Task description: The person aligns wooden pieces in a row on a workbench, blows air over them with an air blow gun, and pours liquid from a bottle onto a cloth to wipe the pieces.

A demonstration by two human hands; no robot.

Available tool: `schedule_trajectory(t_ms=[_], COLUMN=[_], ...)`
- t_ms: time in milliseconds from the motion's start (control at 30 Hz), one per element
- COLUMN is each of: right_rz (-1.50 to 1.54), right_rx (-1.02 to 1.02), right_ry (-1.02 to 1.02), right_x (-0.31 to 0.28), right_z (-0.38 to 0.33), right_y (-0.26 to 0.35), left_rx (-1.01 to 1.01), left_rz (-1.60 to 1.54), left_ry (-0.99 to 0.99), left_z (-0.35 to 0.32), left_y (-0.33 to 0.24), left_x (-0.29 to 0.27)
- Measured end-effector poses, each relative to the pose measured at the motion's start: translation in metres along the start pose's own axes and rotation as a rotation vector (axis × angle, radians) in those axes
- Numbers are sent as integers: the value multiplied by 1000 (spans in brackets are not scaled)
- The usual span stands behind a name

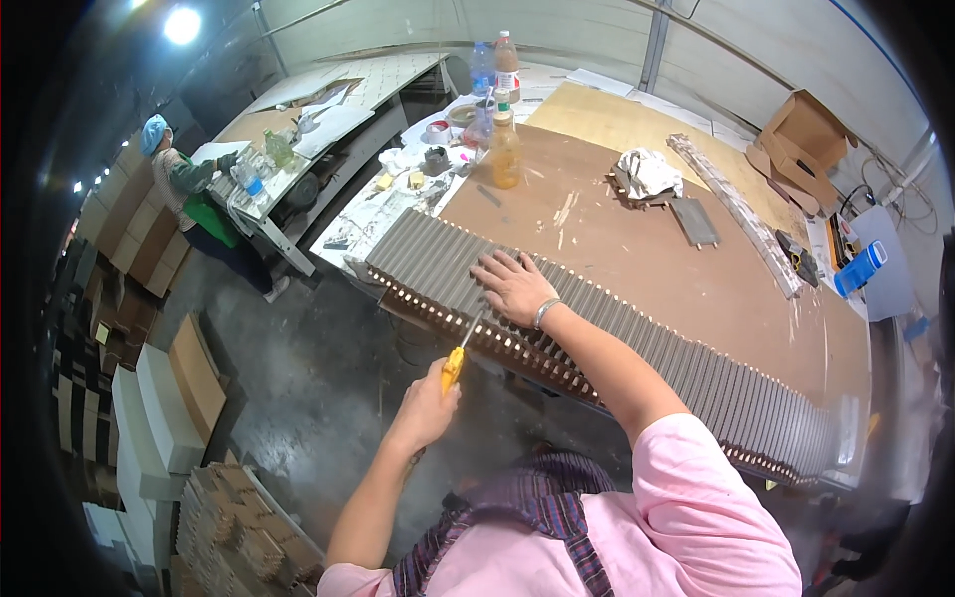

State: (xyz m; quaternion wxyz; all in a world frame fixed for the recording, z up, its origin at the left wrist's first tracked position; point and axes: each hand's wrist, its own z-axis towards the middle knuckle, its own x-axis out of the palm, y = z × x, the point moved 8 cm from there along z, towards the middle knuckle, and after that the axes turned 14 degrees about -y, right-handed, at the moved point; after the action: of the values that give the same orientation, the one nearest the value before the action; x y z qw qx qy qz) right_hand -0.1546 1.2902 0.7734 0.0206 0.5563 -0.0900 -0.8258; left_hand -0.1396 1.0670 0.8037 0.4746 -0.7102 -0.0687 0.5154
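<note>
One long row of grey slats runs right under my right hand, packed tightly side by side and stretching well off to that hand's right. Palm down, fingers spread wide, laid flat across the tops: that's my clamp, and a good one, I reckon, with the weight shared over several slats. Down to the left hand, and it's wrapped around a yellow-handled tool, its slim metal end pointing up and away from me to the near edge of the row, just beside the right hand. Is it on a slat or in a gap? Can't tell.

Tight quarters, this! What it calls for, I'd say, is short, controlled strokes from the left wrist, with the right fingers well out of the metal end's line, since a slip could run straight toward them. Press too lightly and the slats might shift apart; lean too hard and the row might skew. Beyond the right hand the brown tabletop spreads out, with an amber bottle up ahead of my fingers and a white cloth farther off to their right, both well apart from the work. Best leave them there, I think: slat by slat, light touch, eyes on that metal end.
</note>
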Motion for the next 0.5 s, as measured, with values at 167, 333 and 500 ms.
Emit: schedule_trajectory(t_ms=[167,333,500], right_rz=[-23,-41,-51], right_rx=[8,6,6], right_ry=[-20,-33,-54], right_x=[-7,-6,-5], right_z=[-1,0,0], right_y=[3,2,1], left_rx=[-97,-109,-116], left_rz=[-60,-135,-147], left_ry=[-26,-70,-7], left_z=[8,23,31], left_y=[8,15,14], left_x=[-12,-20,-19])
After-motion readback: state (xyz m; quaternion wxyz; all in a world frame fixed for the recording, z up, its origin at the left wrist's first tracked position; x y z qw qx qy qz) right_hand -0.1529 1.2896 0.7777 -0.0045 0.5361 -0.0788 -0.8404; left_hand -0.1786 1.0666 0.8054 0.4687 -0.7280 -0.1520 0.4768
